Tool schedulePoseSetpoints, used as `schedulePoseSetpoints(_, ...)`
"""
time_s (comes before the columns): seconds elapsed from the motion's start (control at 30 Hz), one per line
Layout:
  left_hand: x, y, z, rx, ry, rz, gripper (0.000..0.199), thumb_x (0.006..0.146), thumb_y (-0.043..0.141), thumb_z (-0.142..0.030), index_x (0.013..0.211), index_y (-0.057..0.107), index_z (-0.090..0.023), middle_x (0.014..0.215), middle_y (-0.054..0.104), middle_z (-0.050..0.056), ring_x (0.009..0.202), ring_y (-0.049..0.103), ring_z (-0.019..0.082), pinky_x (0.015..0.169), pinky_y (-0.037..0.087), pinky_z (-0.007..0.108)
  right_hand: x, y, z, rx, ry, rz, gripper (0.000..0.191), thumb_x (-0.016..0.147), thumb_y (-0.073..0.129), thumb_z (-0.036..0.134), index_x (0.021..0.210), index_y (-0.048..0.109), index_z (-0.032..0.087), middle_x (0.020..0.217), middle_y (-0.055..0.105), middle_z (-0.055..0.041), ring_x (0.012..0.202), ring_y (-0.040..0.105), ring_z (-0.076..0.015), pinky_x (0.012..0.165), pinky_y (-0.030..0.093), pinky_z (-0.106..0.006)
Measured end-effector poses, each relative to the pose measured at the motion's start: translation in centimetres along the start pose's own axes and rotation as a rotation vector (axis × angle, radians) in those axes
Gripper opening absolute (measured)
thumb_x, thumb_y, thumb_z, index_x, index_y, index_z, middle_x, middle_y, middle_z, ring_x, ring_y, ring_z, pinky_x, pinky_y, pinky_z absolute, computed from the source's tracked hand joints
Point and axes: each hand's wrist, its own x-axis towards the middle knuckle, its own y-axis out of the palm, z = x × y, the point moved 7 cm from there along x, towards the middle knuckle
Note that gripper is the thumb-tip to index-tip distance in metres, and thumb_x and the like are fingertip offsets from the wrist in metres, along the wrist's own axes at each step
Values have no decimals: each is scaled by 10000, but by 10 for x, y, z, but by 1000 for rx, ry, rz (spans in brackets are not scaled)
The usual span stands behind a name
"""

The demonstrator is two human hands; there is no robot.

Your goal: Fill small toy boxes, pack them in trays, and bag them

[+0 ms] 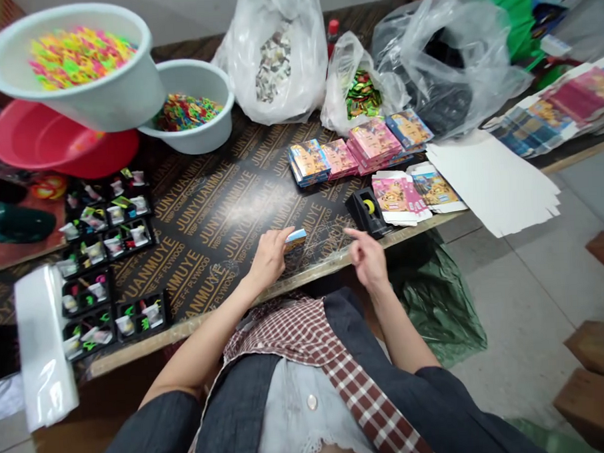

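My left hand (270, 260) is closed on a small printed carton (296, 237) above the front part of the table. The carton's blue-and-white side faces up, and my fingers cover part of it. To its right, my right hand (369, 258) hovers at the table's edge. Its index finger points left while the other fingers curl in; I see nothing held there. Just beyond it stands a black tape dispenser (360, 214) with a yellow core. Flat pink cartons (395, 194) and a flat blue carton (434, 187) lie beside the dispenser.
Behind are stacked filled cartons (373, 142) and open plastic bags (294, 53). At left stand a large pale basin (101, 105), a smaller basin (193, 139), a red basin (23, 142) and black trays (113, 245) of small items. White card (495, 178) overhangs the right edge.
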Motion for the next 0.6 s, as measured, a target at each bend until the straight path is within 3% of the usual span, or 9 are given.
schedulePoseSetpoints(0.1, -2, -3, 1, -38, 21, -77, 350, 926, 406, -100, 1254, 509, -165, 1037, 636, 99, 913, 583, 201, 822, 442, 345, -28, 77, -11, 112, 251, 466, 496, 727, 729, 589, 987, 749, 166, 383, 314, 113, 392, 188, -64, 439, 145, -249)
schedulePoseSetpoints(0.2, -3, -5, -1, -37, 82, -151, 266, 942, 407, -110, 1185, 486, -184, 994, 633, 71, 858, 582, 181, 785, 445, 328, -40, 112, -15, 240, 364, 608, 473, 744, 744, 571, 976, 751, 160, 363, 299, 124, 387, 152, -55, 436, 118, -241)
schedulePoseSetpoints(0.3, -5, -6, -4, -32, 125, -180, 235, 947, 410, -109, 1154, 485, -189, 997, 642, 72, 850, 580, 177, 771, 438, 326, -38, 120, -19, 320, 407, 642, 432, 776, 741, 542, 960, 754, 151, 357, 289, 126, 384, 138, -53, 430, 100, -239)
schedulePoseSetpoints(0.47, -5, -5, -9, -4, 146, -117, 297, 922, 406, -93, 1144, 580, -187, 1038, 657, 98, 894, 578, 196, 774, 427, 340, -34, 118, -30, 354, 430, 643, 432, 795, 724, 569, 911, 752, 154, 358, 287, 123, 373, 137, -47, 415, 100, -226)
schedulePoseSetpoints(0.6, 1, -6, -5, -22, 79, -151, 171, 931, 512, -233, 1001, 661, -189, 995, 668, 86, 889, 583, 197, 792, 442, 343, -27, 116, -46, 256, 404, 585, 515, 772, 699, 659, 864, 741, 154, 347, 296, 118, 355, 161, -43, 396, 129, -207)
